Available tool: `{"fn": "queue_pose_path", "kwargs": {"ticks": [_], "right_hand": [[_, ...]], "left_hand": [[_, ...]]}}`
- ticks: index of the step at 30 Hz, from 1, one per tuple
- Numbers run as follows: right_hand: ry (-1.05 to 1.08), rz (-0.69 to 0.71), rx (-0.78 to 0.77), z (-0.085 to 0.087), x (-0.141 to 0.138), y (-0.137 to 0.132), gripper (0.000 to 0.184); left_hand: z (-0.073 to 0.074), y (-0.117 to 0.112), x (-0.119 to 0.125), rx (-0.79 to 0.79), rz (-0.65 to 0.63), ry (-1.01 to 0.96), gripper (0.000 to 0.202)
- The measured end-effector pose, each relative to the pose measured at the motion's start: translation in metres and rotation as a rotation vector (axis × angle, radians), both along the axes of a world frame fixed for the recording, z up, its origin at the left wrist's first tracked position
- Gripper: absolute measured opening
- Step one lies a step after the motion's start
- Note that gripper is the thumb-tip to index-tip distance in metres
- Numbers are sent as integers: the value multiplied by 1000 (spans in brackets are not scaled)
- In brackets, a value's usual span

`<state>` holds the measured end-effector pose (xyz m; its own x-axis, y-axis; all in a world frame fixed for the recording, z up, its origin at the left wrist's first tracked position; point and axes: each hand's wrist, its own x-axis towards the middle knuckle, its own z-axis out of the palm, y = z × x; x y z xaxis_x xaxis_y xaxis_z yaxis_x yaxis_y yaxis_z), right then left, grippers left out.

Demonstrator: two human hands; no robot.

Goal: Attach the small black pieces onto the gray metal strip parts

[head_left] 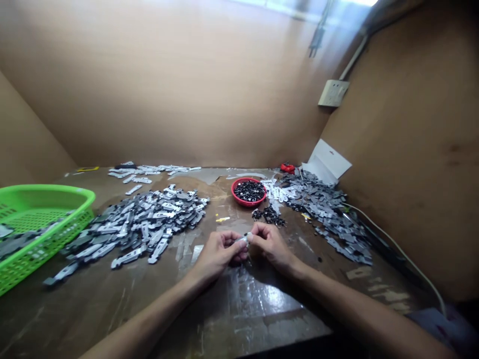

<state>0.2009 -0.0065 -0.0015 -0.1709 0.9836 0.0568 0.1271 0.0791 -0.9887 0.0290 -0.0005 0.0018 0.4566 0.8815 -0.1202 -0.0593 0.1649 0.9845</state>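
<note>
Both hands meet above the middle of the table. Between the fingertips of my left hand (222, 252) is a small pale grey flat piece (244, 239), mostly covered by the fingers. The thumb and fingers of my right hand (273, 245) pinch at the same piece's right end, where a small dark spot shows. Just beyond the hands lies a little heap of small black parts (269, 216). A red round basket (248, 202) behind it holds many more black parts.
A large pile of flat grey-and-white pieces (145, 222) spreads at left, beside a green basket (71, 192). Grey flat pieces (329, 204) heap at right, near a white card (327, 160) and a pale cable (396, 244). Cardboard walls (187, 89) enclose the table.
</note>
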Motion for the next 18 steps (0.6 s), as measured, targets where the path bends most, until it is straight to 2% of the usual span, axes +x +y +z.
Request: {"fn": "queue_pose_path", "kwargs": {"ticks": [4,8,10,12,13,15,18], "right_hand": [[-33,-31,93,-3,-8,-2,20],[-190,3,166,2,3,11,23],[-322,-107,280,10,21,24,25],[-517,-335,376,16,46,38,25],[-630,-459,355,17,59,45,24],[-827,-559,209,14,79,57,24],[-871,-561,109,3,92,69,27]], "left_hand": [[-1,0,1,5,-15,-17,30],[0,6,0,-116,43,-20,27],[6,15,-7,-166,166,-104,22],[16,27,-21,-176,354,-262,14],[22,34,-30,-177,466,-353,10],[33,46,-47,-171,573,-529,14],[42,51,-62,-220,554,-650,29]]}}
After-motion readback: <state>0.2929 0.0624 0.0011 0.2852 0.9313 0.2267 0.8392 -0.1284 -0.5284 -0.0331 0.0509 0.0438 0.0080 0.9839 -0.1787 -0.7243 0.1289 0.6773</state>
